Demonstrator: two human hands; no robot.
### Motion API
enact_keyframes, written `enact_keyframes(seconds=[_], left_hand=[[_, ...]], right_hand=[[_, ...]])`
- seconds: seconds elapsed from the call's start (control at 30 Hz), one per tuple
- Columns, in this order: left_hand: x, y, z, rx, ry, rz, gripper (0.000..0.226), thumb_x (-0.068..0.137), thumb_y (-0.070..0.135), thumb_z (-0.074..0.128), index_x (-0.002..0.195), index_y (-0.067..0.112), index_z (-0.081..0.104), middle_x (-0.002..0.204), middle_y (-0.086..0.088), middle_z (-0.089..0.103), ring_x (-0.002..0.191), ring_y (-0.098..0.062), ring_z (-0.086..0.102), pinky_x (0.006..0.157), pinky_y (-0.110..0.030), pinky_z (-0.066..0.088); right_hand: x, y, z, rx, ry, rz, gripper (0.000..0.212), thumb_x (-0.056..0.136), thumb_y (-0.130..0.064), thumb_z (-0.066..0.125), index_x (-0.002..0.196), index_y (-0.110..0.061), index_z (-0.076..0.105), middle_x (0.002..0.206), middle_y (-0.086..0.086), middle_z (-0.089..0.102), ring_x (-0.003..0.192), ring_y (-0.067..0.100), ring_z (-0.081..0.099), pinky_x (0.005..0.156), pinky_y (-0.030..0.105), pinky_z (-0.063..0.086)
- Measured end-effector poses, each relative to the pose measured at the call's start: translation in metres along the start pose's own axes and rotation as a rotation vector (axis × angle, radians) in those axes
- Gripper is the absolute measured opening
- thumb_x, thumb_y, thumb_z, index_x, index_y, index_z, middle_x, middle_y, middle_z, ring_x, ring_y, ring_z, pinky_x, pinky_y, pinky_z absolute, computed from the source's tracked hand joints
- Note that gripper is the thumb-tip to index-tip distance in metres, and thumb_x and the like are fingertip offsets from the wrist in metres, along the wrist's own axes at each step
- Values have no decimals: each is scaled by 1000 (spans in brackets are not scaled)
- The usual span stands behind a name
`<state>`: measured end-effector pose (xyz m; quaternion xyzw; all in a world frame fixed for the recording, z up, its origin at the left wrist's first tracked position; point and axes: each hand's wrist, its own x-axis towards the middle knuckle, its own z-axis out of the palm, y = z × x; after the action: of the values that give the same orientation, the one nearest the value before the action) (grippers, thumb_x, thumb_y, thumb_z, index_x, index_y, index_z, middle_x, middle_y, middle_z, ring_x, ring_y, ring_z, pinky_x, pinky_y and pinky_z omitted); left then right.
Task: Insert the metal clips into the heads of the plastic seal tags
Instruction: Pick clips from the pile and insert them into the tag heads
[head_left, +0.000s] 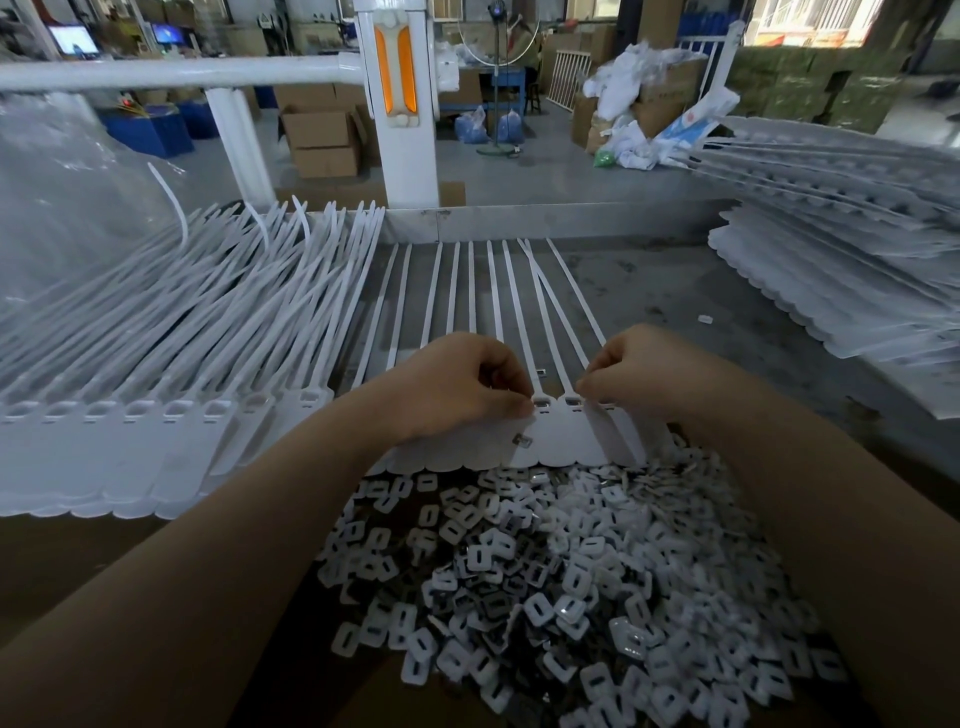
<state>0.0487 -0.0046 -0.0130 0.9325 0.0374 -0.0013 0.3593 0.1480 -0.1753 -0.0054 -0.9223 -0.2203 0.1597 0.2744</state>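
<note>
A joined strip of white plastic seal tags (558, 441) lies across the bench in front of me, tails pointing away. My left hand (462, 384) is curled, its fingertips pinching at a tag head near a slot (541, 402) that shows metal. My right hand (639, 371) is curled too, its fingertips pinching at the head slot (573, 401) beside it; whatever it holds is hidden. One loose metal clip (522, 441) lies on the strip's flat part. A big heap of metal clips (561, 577) fills the space below the strip.
Stacked tag strips (156, 415) lie to the left, and more strips (841, 260) are piled at the right. A clear plastic bag (67, 208) sits far left. A white rail post (402, 104) stands behind the bench; cardboard boxes (322, 135) are on the floor beyond.
</note>
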Motion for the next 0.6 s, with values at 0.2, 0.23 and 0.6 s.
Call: enact_keyframes(seconds=[0.2,0.23,0.6], left_hand=[[0,-3,-3,-72,-17,-8,5,88,26,71,88,31,71,84,15,71,76,5,63,69,-15,43],[0,-4,-3,-85,-19,-7,7,88,25,70,88,32,70,83,17,71,75,6,62,70,-17,43],[0,-6,-3,-133,-4,-33,10,91,19,67,92,28,70,83,14,70,78,1,62,76,-24,44]], right_hand=[[-15,-9,-5,98,-97,-372,11,81,-17,74,81,-27,69,77,-5,70,68,6,65,61,21,53],[-20,-12,-4,70,-167,-440,10,80,-20,76,80,-28,70,77,-8,70,68,3,65,61,18,53],[-28,-22,5,-206,-260,-539,28,66,-46,83,83,-33,65,76,-11,65,67,-3,58,53,14,47]])
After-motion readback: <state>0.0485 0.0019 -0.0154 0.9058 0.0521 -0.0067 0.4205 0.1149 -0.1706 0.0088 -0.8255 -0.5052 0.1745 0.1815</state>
